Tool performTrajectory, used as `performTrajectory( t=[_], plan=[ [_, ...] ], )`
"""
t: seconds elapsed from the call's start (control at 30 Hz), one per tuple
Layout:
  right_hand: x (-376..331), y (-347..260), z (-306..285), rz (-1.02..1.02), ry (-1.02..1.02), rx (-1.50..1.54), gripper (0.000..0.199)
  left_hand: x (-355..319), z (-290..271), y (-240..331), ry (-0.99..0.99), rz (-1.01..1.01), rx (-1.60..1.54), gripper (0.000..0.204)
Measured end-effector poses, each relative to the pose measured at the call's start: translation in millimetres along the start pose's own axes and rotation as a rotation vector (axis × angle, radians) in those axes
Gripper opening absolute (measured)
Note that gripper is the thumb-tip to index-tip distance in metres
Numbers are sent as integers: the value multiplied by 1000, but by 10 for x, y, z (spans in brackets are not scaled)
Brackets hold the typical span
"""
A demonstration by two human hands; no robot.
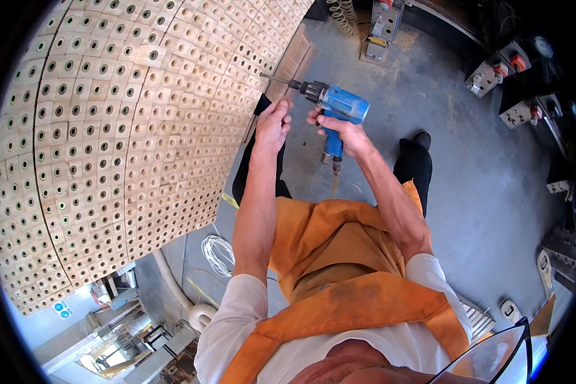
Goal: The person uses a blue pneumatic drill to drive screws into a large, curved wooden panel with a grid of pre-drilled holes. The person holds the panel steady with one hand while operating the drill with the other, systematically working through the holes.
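Filling the left half of the frame is a big wooden block panel (121, 128), pale squares set in rows, each with a round hole bored through it; some holes toward the lower left look lined in green. Below it, at the lower left, a coil of white cable (219, 253) lies on the grey floor (480, 192) beside a pale hose (179, 288). Moving toward the centre, the left hand (272, 125) is raised near the panel's right edge, its grip loosely curled with fingertips pinched together; whether something small sits in them I cannot tell. Just to its right the right hand (339, 131) has its grip closed round the handle of a blue power drill (336, 105), whose bit (274, 79) points left and meets the panel near its upper right edge. To drill cleanly here, I'd judge the bit should stay square to the block face and centred on its hole, with steady pressure. At the far right of the frame grey electrical boxes (493, 73) with red parts sit along the edge; I see no open containers with contents.
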State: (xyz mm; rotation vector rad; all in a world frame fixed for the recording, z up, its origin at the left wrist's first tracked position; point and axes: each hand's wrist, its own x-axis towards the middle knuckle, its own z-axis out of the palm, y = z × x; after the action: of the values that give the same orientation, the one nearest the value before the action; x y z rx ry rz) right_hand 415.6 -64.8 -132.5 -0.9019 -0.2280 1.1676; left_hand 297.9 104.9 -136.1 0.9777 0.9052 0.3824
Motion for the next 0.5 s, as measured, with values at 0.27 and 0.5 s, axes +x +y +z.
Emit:
performTrajectory(
  t=[0.27,0.5],
  plan=[
    [-294,38,-441,104,-87,-63,31,70,-78,101,-147,15,-387,21],
    [-362,72,-500,60,-36,-162,30,64,-4,171,-55,-13,-15,25]
  ],
)
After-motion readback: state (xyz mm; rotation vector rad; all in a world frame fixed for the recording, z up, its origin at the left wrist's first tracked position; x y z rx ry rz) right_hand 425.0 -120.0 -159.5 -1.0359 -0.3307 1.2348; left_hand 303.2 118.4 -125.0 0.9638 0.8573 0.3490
